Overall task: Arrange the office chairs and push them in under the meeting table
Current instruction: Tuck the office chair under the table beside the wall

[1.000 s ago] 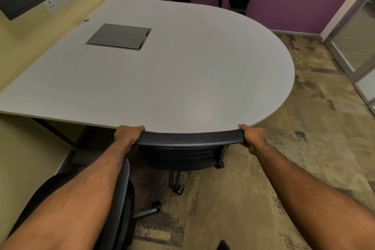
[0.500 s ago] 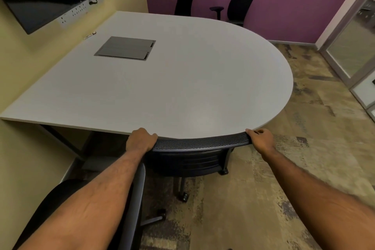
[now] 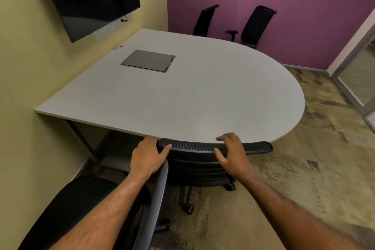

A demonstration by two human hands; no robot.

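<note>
- The chair (image 3: 215, 160) sits pushed in, its backrest top touching the worktop (image 3: 182, 99) edge.
- My left hand (image 3: 147, 157) rests loose by the backrest's left corner; my right hand (image 3: 231, 153) hovers mid-backrest with fingers (image 3: 222, 139) spread, grasping nothing.
- Risk, as I judge it: pushing harder jams the backrest against the edge or pinches fingers.
- Risk: my left arm could nudge the near chair (image 3: 85, 205).
- Half a second ago both hands gripped the backrest ends; the right has since moved inward and let go.

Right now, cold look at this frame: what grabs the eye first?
The big grey meeting table with its rounded end fills the centre. At its near edge both hands, left hand and right hand, sit at the mesh top of a black chair tucked under it. Two more black chairs stand against the purple wall beyond.
</note>
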